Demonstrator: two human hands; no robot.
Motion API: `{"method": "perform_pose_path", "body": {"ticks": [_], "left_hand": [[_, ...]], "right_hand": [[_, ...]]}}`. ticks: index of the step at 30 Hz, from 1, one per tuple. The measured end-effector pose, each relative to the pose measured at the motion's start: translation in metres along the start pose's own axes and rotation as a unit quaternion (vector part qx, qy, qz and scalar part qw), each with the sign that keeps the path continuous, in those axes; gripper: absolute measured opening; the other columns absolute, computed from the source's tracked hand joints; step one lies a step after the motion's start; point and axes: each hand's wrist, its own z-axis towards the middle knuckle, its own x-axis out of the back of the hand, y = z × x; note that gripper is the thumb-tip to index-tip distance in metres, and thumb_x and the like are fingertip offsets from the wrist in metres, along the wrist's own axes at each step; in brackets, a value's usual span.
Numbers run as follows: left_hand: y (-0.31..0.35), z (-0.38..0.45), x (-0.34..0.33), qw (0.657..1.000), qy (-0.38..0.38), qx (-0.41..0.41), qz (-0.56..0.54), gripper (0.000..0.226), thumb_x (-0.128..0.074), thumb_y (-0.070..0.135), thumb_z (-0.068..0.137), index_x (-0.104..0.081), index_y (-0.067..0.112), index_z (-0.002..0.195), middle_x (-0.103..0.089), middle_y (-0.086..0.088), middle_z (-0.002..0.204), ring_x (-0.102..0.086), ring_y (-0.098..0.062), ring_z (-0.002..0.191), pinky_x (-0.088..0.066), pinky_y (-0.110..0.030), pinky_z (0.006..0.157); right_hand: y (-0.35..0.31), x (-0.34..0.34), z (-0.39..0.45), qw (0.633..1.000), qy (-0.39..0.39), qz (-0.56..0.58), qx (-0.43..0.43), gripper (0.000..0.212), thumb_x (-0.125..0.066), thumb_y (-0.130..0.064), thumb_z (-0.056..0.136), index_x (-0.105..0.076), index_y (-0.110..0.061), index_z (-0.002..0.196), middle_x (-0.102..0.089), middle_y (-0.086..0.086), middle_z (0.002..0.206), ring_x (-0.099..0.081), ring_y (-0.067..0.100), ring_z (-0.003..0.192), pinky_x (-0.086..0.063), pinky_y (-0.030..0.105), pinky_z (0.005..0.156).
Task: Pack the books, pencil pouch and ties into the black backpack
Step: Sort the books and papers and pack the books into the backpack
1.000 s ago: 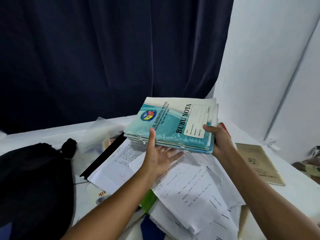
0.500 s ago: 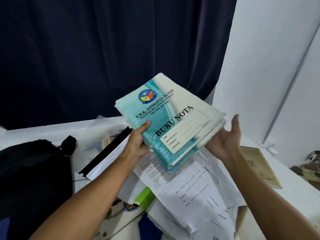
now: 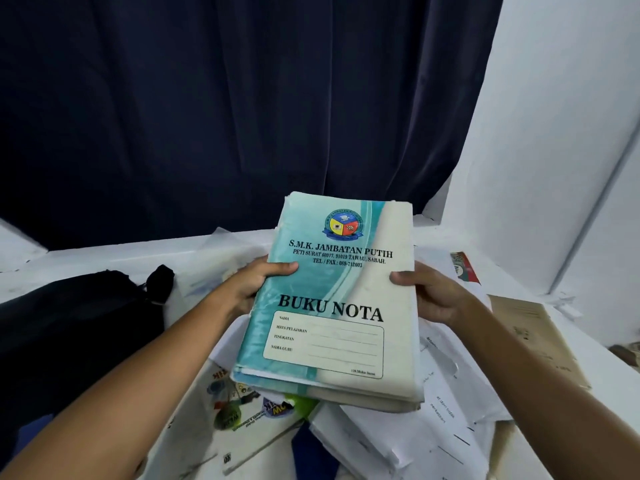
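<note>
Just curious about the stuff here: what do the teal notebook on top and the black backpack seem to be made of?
Teal notebook: paper with a glossy cover, probably coated card or a plastic wrap; light glints on it and its edges look worn. Black backpack: soft matte fabric, likely a woven synthetic; it slumps and shows no shine.

**Holding book stack over cluttered table**

We're gripping a stack of books [image 3: 332, 306] with left hand [image 3: 258, 289] and right hand [image 3: 427, 294], cover facing us, above loose papers [image 3: 446, 410]. Black backpack [image 3: 76, 337] is lying left on the table [image 3: 104, 258].
</note>
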Motion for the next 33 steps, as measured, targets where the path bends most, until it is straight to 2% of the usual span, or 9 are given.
{"method": "perform_pose_path", "body": {"ticks": [3, 5, 9, 14, 17, 23, 25, 29, 33], "left_hand": [[0.004, 0.001, 0.005, 0.999, 0.022, 0.018, -0.029, 0.09, -0.088, 0.043, 0.059, -0.055, 0.003, 0.132, -0.068, -0.022, 0.117, -0.069, -0.036, 0.097, -0.059, -0.046, 0.08], [-0.002, 0.001, 0.017, 0.993, 0.035, 0.014, -0.114, 0.085, -0.062, 0.062, 0.079, -0.05, 0.002, 0.138, -0.063, -0.024, 0.123, -0.063, -0.039, 0.107, -0.054, -0.05, 0.088], [-0.037, -0.004, 0.033, 0.941, -0.001, -0.045, -0.334, 0.111, -0.03, 0.092, 0.072, -0.047, 0.01, 0.143, -0.051, -0.025, 0.14, -0.053, -0.046, 0.124, -0.048, -0.062, 0.095], [-0.076, -0.003, -0.007, 0.912, 0.005, -0.063, -0.405, 0.105, -0.043, 0.09, 0.066, -0.057, 0.008, 0.13, -0.063, -0.021, 0.12, -0.06, -0.04, 0.111, -0.043, -0.053, 0.099], [-0.058, 0.003, -0.042, 0.93, 0.079, -0.09, -0.348, 0.085, -0.046, 0.075, 0.073, -0.057, 0.013, 0.13, -0.065, -0.017, 0.125, -0.061, -0.037, 0.116, -0.046, -0.051, 0.099], [-0.045, 0.026, -0.048, 0.935, 0.202, -0.105, -0.271, 0.05, -0.065, 0.003, 0.087, -0.054, 0.011, 0.135, -0.065, -0.016, 0.127, -0.065, -0.032, 0.111, -0.06, -0.046, 0.076], [-0.042, 0.025, -0.04, 0.943, 0.19, -0.101, -0.254, 0.048, -0.064, 0.0, 0.087, -0.055, 0.011, 0.133, -0.065, -0.017, 0.126, -0.066, -0.033, 0.11, -0.06, -0.046, 0.075], [-0.025, 0.01, -0.017, 0.954, 0.179, -0.098, -0.22, 0.048, -0.065, 0.002, 0.078, -0.06, 0.01, 0.126, -0.067, -0.019, 0.12, -0.071, -0.032, 0.096, -0.061, -0.046, 0.069], [-0.012, -0.015, 0.012, 0.973, 0.121, -0.1, -0.171, 0.059, -0.084, 0.01, 0.057, -0.063, 0.01, 0.112, -0.075, -0.015, 0.096, -0.074, -0.029, 0.08, -0.059, -0.039, 0.057]], "right_hand": [[0.004, -0.004, 0.007, 0.999, 0.029, 0.023, 0.017, 0.102, -0.094, -0.013, 0.051, -0.045, 0.005, 0.139, -0.052, 0.028, 0.137, -0.06, 0.042, 0.116, -0.054, 0.052, 0.09], [0.005, -0.007, 0.01, 0.997, 0.05, 0.046, 0.033, 0.098, -0.094, -0.011, 0.05, -0.049, 0.004, 0.136, -0.056, 0.027, 0.133, -0.062, 0.041, 0.113, -0.057, 0.05, 0.085], [0.007, -0.011, 0.018, 0.987, 0.093, 0.097, 0.091, 0.068, -0.072, 0.001, 0.071, -0.05, 0.002, 0.135, -0.059, 0.024, 0.131, -0.062, 0.04, 0.115, -0.053, 0.055, 0.092], [0.012, -0.015, 0.036, 0.953, 0.195, 0.165, 0.161, 0.05, -0.059, 0.007, 0.081, -0.053, 0.003, 0.131, -0.064, 0.02, 0.125, -0.064, 0.037, 0.112, -0.054, 0.053, 0.089], [0.016, -0.025, 0.043, 0.938, 0.241, 0.169, 0.181, 0.033, -0.054, 0.011, 0.088, -0.058, 0.0, 0.119, -0.074, 0.013, 0.105, -0.072, 0.029, 0.093, -0.06, 0.04, 0.069], [0.02, -0.035, 0.044, 0.937, 0.247, 0.165, 0.184, 0.042, -0.054, 0.009, 0.09, -0.049, 0.001, 0.131, -0.07, 0.015, 0.117, -0.069, 0.032, 0.103, -0.06, 0.044, 0.073], [0.014, -0.035, 0.039, 0.939, 0.232, 0.174, 0.185, 0.047, -0.056, 0.0, 0.091, -0.044, 0.003, 0.137, -0.063, 0.02, 0.128, -0.063, 0.036, 0.114, -0.058, 0.046, 0.081], [-0.004, -0.022, 0.012, 0.933, 0.192, 0.243, 0.18, 0.087, -0.056, -0.065, 0.075, -0.044, -0.01, 0.141, -0.057, 0.02, 0.136, -0.054, 0.043, 0.124, -0.04, 0.063, 0.103], [-0.003, -0.007, -0.007, 0.933, 0.117, 0.311, 0.138, 0.105, -0.039, -0.089, 0.066, -0.048, -0.011, 0.136, -0.056, 0.023, 0.136, -0.054, 0.051, 0.119, -0.038, 0.071, 0.098]]}}
